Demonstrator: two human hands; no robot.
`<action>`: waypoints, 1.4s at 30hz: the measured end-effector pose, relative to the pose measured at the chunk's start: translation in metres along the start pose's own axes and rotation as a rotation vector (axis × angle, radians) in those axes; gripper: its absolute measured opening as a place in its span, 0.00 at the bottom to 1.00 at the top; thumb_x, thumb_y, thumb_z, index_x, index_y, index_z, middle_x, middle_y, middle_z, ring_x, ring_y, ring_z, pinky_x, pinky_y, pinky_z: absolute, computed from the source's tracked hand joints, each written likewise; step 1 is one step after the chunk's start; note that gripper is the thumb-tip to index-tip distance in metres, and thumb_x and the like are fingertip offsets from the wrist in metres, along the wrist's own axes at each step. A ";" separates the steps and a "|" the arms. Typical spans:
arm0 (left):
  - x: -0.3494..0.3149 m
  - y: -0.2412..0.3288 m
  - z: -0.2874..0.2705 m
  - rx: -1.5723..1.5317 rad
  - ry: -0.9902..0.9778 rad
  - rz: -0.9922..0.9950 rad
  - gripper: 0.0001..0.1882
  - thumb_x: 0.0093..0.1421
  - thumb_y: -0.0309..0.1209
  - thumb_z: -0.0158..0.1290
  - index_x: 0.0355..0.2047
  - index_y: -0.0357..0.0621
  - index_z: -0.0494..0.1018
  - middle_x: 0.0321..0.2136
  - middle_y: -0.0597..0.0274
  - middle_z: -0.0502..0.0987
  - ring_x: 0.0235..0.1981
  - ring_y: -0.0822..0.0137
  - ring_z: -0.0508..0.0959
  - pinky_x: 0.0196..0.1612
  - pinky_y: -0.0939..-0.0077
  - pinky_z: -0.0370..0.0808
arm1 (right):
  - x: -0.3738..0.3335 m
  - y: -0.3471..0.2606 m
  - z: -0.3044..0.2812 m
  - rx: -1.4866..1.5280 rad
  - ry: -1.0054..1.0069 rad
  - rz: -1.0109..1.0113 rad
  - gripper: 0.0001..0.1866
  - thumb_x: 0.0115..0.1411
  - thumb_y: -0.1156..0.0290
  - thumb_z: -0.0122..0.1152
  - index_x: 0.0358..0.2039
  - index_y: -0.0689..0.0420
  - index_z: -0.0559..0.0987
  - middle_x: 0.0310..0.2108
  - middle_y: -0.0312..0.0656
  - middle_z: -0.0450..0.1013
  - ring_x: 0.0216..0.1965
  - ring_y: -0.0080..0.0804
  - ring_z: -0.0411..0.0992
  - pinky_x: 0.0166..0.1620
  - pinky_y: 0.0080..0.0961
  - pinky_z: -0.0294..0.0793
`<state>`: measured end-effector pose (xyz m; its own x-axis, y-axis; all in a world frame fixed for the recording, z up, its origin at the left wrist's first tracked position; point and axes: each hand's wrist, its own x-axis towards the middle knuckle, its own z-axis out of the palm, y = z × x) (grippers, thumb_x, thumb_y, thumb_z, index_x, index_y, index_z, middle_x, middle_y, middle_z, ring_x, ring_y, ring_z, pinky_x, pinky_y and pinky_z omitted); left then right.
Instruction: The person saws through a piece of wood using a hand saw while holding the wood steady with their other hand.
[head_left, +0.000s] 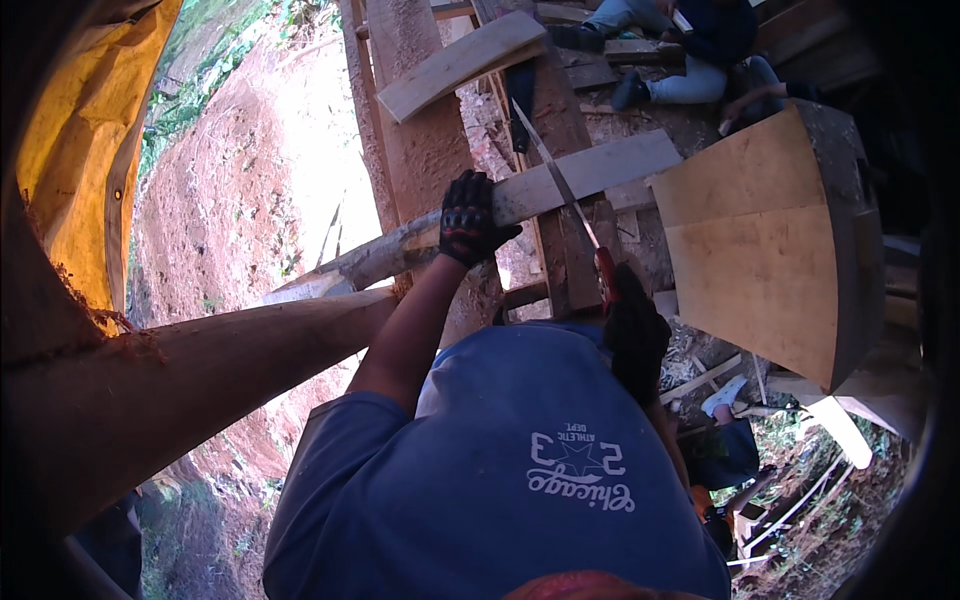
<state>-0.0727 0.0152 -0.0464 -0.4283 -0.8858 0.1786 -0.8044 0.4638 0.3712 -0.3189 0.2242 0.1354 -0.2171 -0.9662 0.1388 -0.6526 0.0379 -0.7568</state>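
The left hand [467, 217] at twelve o'clock clamps the board [625, 168] stretching toward one o'clock, seemingly steadying it beneath the saw [549, 158], gripped in the right hand [638, 325] at three.

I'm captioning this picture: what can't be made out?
All in the head view:
Saw's red handle: partly hidden by the right hand.
Plank under the left hand: covered by that hand.
Teeth of the saw blade: too small.
Person in dark top: cut off by the upper edge.
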 end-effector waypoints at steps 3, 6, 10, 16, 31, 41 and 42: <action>0.002 -0.003 -0.004 -0.001 -0.021 0.010 0.61 0.47 0.64 0.76 0.70 0.35 0.67 0.70 0.38 0.68 0.75 0.37 0.63 0.79 0.42 0.58 | 0.005 0.007 0.011 0.012 0.024 -0.073 0.20 0.74 0.74 0.60 0.64 0.65 0.80 0.59 0.54 0.82 0.49 0.43 0.86 0.51 0.33 0.85; 0.006 -0.002 -0.003 -0.035 -0.036 0.008 0.61 0.47 0.63 0.76 0.71 0.34 0.66 0.70 0.38 0.68 0.75 0.37 0.63 0.79 0.43 0.59 | 0.010 0.014 0.026 0.078 0.033 -0.135 0.21 0.75 0.74 0.59 0.65 0.65 0.80 0.59 0.53 0.83 0.47 0.40 0.86 0.49 0.33 0.86; 0.004 -0.003 -0.002 -0.022 -0.027 -0.006 0.61 0.47 0.62 0.76 0.71 0.34 0.66 0.70 0.37 0.68 0.74 0.36 0.64 0.79 0.43 0.59 | 0.006 0.015 0.024 0.143 -0.135 -0.034 0.20 0.73 0.79 0.61 0.64 0.66 0.79 0.64 0.58 0.78 0.64 0.50 0.80 0.65 0.37 0.80; 0.005 -0.001 -0.001 -0.029 -0.011 0.005 0.60 0.48 0.62 0.76 0.71 0.36 0.66 0.71 0.38 0.67 0.75 0.37 0.63 0.79 0.43 0.59 | 0.003 0.020 0.024 -0.214 -0.003 -0.349 0.09 0.69 0.78 0.64 0.48 0.64 0.83 0.58 0.54 0.83 0.36 0.41 0.85 0.36 0.31 0.84; 0.011 -0.003 -0.004 -0.060 0.023 0.036 0.49 0.48 0.54 0.75 0.64 0.40 0.72 0.66 0.42 0.73 0.73 0.38 0.67 0.77 0.41 0.61 | 0.023 0.036 0.058 -0.153 -0.025 -0.440 0.14 0.69 0.82 0.61 0.54 0.66 0.81 0.64 0.56 0.78 0.55 0.53 0.84 0.53 0.44 0.86; 0.010 -0.002 0.003 0.006 0.051 0.037 0.48 0.48 0.54 0.75 0.64 0.40 0.72 0.65 0.40 0.72 0.71 0.38 0.69 0.75 0.41 0.64 | -0.040 0.044 0.029 -0.246 -0.077 -0.259 0.05 0.68 0.80 0.65 0.38 0.63 0.76 0.62 0.57 0.80 0.41 0.53 0.86 0.37 0.40 0.86; 0.011 -0.002 0.003 -0.004 0.051 0.046 0.48 0.48 0.53 0.75 0.64 0.41 0.71 0.65 0.40 0.72 0.71 0.38 0.69 0.74 0.40 0.64 | -0.047 0.057 0.040 -0.268 -0.090 -0.163 0.04 0.68 0.80 0.65 0.39 0.63 0.77 0.63 0.57 0.79 0.43 0.52 0.85 0.39 0.40 0.86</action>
<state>-0.0769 0.0051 -0.0475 -0.4428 -0.8635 0.2416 -0.7829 0.5037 0.3652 -0.3168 0.2614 0.0608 -0.0364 -0.9833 0.1781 -0.8437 -0.0653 -0.5328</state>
